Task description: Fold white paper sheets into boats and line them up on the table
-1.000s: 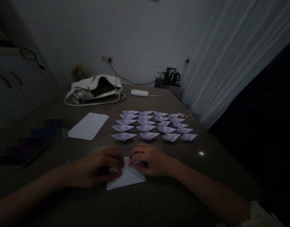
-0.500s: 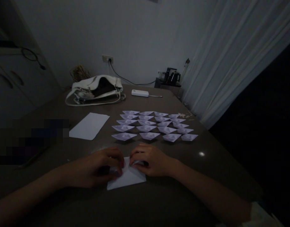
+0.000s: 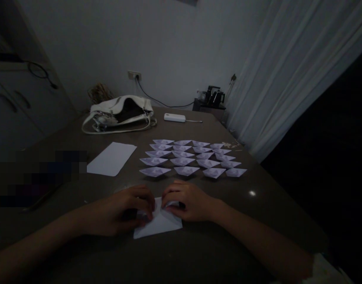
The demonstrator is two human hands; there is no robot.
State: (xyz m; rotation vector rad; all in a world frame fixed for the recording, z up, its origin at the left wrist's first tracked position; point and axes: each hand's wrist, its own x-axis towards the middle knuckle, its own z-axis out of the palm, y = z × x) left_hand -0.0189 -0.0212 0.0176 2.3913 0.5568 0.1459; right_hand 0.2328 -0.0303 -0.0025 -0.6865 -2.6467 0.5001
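Note:
A folded white sheet of paper (image 3: 160, 225) lies on the table close in front of me. My left hand (image 3: 126, 209) grips its left side, with the fingers curled and the thumb low against the paper. On the upper right part of the same sheet, my right hand (image 3: 188, 201) has its fingers bent and its thumb pressed in. Fingers hide part of the folds at the top. Just beyond my hands stand several folded paper boats (image 3: 186, 170) in neat rows. Left of them lies a stack of plain white paper (image 3: 111, 159).
A white handbag (image 3: 118, 106) lies at the back left of the brown table (image 3: 257, 236). Near the far edge is a white power bank-like device (image 3: 175, 118) with a short cord. Small scraps (image 3: 229, 145) lie right of the boats. A kettle (image 3: 216, 98) stands beyond the table.

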